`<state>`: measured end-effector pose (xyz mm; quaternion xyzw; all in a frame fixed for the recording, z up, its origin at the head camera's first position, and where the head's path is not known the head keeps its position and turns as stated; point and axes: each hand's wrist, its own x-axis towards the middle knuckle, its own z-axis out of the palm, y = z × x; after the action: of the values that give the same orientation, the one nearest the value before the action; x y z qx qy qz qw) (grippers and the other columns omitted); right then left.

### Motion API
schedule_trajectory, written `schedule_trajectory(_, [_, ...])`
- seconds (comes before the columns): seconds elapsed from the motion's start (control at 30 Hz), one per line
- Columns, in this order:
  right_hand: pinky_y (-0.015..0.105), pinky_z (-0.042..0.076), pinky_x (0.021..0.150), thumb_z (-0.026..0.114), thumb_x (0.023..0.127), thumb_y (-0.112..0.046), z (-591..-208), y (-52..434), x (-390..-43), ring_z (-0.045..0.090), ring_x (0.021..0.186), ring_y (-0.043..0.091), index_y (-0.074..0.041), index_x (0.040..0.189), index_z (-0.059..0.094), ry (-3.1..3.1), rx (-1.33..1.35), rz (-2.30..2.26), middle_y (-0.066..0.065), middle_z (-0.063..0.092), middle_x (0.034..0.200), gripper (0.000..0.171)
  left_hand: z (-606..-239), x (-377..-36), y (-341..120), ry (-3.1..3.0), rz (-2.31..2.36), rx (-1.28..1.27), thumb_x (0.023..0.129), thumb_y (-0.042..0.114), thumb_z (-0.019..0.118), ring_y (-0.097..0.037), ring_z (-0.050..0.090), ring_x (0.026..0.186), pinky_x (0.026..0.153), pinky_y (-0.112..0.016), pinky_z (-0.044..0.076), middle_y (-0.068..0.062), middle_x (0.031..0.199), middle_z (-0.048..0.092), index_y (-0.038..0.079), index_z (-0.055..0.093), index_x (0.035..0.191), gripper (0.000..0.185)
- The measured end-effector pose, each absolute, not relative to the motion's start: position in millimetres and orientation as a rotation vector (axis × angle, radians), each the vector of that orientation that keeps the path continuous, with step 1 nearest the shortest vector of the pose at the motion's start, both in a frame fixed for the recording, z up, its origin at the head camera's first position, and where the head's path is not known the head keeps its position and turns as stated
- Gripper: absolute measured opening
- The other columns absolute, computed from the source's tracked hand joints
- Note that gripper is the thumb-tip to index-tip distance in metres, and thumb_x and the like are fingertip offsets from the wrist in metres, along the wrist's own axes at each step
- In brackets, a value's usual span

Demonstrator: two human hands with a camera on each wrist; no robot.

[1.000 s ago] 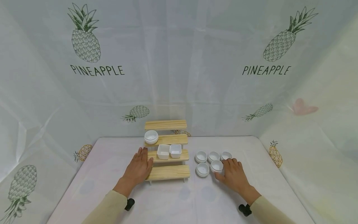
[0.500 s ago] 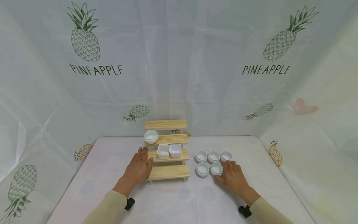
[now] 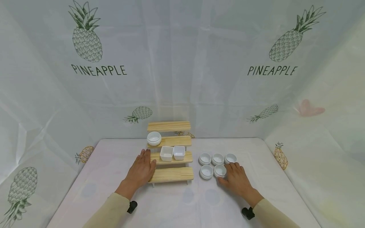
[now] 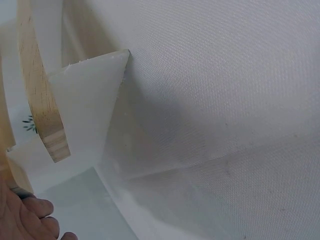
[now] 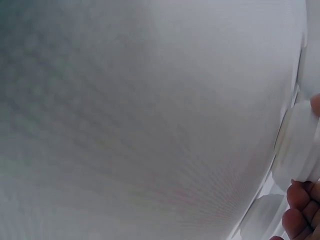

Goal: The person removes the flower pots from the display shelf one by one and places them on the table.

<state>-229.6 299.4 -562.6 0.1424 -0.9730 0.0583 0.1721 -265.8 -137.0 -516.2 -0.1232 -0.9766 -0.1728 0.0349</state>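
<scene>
In the head view my left hand (image 3: 140, 169) rests with straight fingers along the left side of a stepped wooden shelf (image 3: 171, 175). The left wrist view catches its fingertips at the shelf's plank ends. My right hand (image 3: 237, 179) pinches a small round white ramekin (image 3: 220, 171) between thumb and fingers, at the front right of a cluster. Thumb and fingers sit on opposite sides of this ramekin (image 5: 295, 145) in the right wrist view. Beside it stands another ramekin (image 3: 206, 172), with several more like it (image 3: 218, 159) in the row behind.
Two square white dishes (image 3: 166, 154) sit side by side on the shelf's second step. Round white bowls, seemingly stacked (image 3: 154, 139), occupy the left end of the step above. A pineapple-print cloth (image 3: 182, 63) hangs behind the white-covered table (image 3: 182, 209).
The ramekin in my right hand has come down level with its neighbour, then shifted slightly left with the hand. My left hand stays at the shelf's side.
</scene>
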Motion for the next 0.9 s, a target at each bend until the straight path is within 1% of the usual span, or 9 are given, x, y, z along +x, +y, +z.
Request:
schedule_trajectory(0.23, [0.050,0.049,0.086,0.083,0.086,-0.044,-562.0,298.6,-231.2,0.056,0.107,0.038,0.005,0.126,0.065,-2.760,0.396,0.164,0.017,0.064,0.110,0.066,-517.8,-268.6,-138.9,-3.015,-0.526,-0.382,0.115,0.040,0.031,-0.043,0.020,0.161,0.131,-0.057,0.021,-0.028,0.169,0.029,-0.012,0.021,0.162,0.071])
schedule_trajectory(0.4, [0.046,0.047,0.082,0.084,0.081,-0.046,-558.4,299.3,-232.1,0.056,0.100,0.035,0.005,0.119,0.066,-2.679,0.434,0.176,0.014,0.063,0.103,0.066,-517.9,-269.2,-139.4,-3.022,-0.516,-0.375,0.115,0.041,0.030,-0.042,0.019,0.161,0.132,-0.056,0.020,-0.027,0.170,0.028,-0.012,0.020,0.163,0.072])
schedule_trajectory(0.53, [0.044,0.045,0.078,0.083,0.081,-0.046,-551.1,300.2,-239.0,0.056,0.097,0.035,0.004,0.115,0.066,-2.594,0.479,0.173,0.015,0.064,0.101,0.064,-516.5,-268.8,-139.3,-3.027,-0.503,-0.372,0.115,0.041,0.031,-0.043,0.019,0.162,0.132,-0.057,0.020,-0.027,0.170,0.029,-0.012,0.020,0.163,0.071])
schedule_trajectory(0.7, [0.045,0.046,0.078,0.083,0.083,-0.047,-528.1,290.4,-253.4,0.057,0.097,0.037,0.006,0.118,0.067,-2.551,0.504,0.178,0.018,0.066,0.103,0.065,-514.9,-267.9,-138.5,-3.028,-0.489,-0.371,0.115,0.040,0.032,-0.043,0.019,0.161,0.131,-0.057,0.021,-0.028,0.169,0.030,-0.012,0.022,0.162,0.071])
schedule_trajectory(0.9, [0.048,0.046,0.082,0.079,0.087,-0.052,-487.2,254.9,-272.8,0.057,0.102,0.037,0.006,0.122,0.067,-2.545,0.524,0.186,0.019,0.066,0.108,0.069,-516.2,-268.0,-138.3,-3.005,-0.462,-0.378,0.115,0.039,0.033,-0.043,0.022,0.161,0.130,-0.057,0.023,-0.028,0.168,0.032,-0.012,0.024,0.162,0.070])
